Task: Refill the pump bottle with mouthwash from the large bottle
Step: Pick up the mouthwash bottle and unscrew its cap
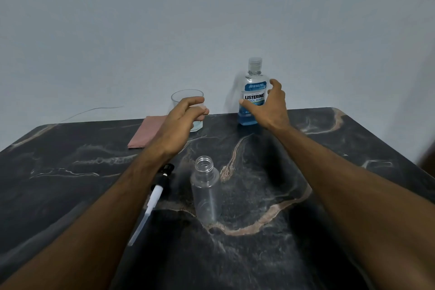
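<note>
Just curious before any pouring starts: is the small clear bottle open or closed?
Open. The small clear bottle stands upright with a bare threaded neck; its pump lies beside it.

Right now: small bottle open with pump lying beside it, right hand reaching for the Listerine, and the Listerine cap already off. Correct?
Not quite. In the head view the cap is on the Listerine bottle. The rest holds: the small bottle stands open, the pump lies beside it, and the right hand is spread at the Listerine bottle.
</note>
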